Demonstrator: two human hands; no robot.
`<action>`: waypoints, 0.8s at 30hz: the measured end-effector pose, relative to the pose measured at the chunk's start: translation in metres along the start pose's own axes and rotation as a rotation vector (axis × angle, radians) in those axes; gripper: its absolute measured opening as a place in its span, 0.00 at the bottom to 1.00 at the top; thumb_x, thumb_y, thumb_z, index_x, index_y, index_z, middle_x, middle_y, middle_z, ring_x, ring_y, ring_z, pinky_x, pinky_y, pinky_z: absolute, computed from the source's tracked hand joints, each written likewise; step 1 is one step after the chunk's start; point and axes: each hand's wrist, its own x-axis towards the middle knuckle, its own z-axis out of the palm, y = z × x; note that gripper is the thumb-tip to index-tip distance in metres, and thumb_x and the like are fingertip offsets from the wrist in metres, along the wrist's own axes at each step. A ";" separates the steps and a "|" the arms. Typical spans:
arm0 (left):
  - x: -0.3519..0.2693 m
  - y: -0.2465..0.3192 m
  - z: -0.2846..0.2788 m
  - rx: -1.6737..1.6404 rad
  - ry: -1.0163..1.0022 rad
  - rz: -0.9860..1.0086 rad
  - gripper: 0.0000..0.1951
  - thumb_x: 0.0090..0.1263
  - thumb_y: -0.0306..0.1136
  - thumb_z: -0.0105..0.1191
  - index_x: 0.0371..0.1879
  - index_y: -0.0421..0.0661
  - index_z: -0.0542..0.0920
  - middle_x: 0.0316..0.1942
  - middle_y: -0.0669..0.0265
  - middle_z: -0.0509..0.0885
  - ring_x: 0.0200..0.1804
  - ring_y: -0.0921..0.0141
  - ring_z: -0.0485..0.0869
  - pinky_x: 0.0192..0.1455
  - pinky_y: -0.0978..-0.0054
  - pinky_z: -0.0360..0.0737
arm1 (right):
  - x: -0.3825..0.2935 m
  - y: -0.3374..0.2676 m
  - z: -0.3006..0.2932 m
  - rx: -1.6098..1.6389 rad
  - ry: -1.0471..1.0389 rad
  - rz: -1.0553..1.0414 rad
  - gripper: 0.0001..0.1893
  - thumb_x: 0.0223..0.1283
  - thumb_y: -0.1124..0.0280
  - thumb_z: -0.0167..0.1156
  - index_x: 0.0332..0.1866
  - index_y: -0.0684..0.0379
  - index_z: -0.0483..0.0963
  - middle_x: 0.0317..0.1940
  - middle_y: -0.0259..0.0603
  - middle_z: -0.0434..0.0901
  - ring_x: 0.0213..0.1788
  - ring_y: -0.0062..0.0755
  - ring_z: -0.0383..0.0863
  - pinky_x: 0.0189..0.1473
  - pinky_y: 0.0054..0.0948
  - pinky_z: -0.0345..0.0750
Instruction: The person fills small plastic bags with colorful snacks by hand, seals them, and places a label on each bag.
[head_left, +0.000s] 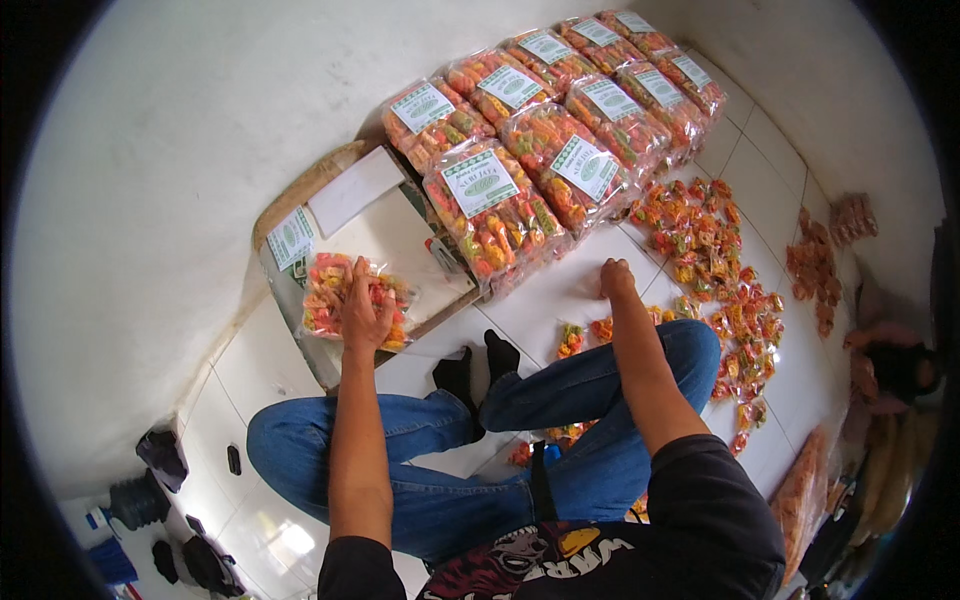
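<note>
My left hand (365, 311) lies on a clear plastic bag of small red, orange and yellow snack packs (322, 292), its fingers spread over the top. That bag rests on a low board (375, 225) with a wooden edge. Beside it on the board are a printed label card (291, 238), a stack of white paper (355, 191) and a stapler (444, 259). Over the floor tiles, away from the bag, my right hand (616, 279) is curled with its fingers closed. Whether something small is pinched in it is hidden.
Filled bags with printed labels (480, 184) stand in two rows along the wall (187, 150). Loose snack packs (697, 232) spread over the tiled floor at right, some by my legs (450, 495). A person (892, 367) is at the far right, near a large bag (802, 495).
</note>
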 end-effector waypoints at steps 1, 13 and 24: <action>0.000 -0.004 0.002 0.008 0.008 0.011 0.31 0.55 0.42 0.44 0.57 0.41 0.55 0.56 0.55 0.62 0.63 0.57 0.50 0.58 0.45 0.33 | -0.001 -0.002 -0.001 0.003 0.052 0.004 0.31 0.29 0.55 0.65 0.42 0.65 0.69 0.41 0.43 0.72 0.43 0.44 0.72 0.44 0.31 0.72; 0.012 -0.001 0.012 -0.067 0.059 0.034 0.19 0.55 0.42 0.45 0.41 0.42 0.67 0.58 0.57 0.61 0.62 0.57 0.52 0.57 0.43 0.30 | -0.012 -0.015 -0.061 0.232 -0.389 -0.413 0.22 0.41 0.52 0.60 0.34 0.60 0.76 0.25 0.42 0.78 0.29 0.33 0.77 0.33 0.29 0.74; 0.014 -0.002 0.014 -0.054 0.002 0.018 0.25 0.54 0.44 0.45 0.49 0.41 0.65 0.58 0.58 0.60 0.63 0.59 0.52 0.60 0.48 0.36 | -0.043 -0.051 -0.115 1.017 -0.630 -0.717 0.23 0.45 0.71 0.61 0.49 0.63 0.67 0.33 0.40 0.77 0.33 0.24 0.78 0.35 0.21 0.77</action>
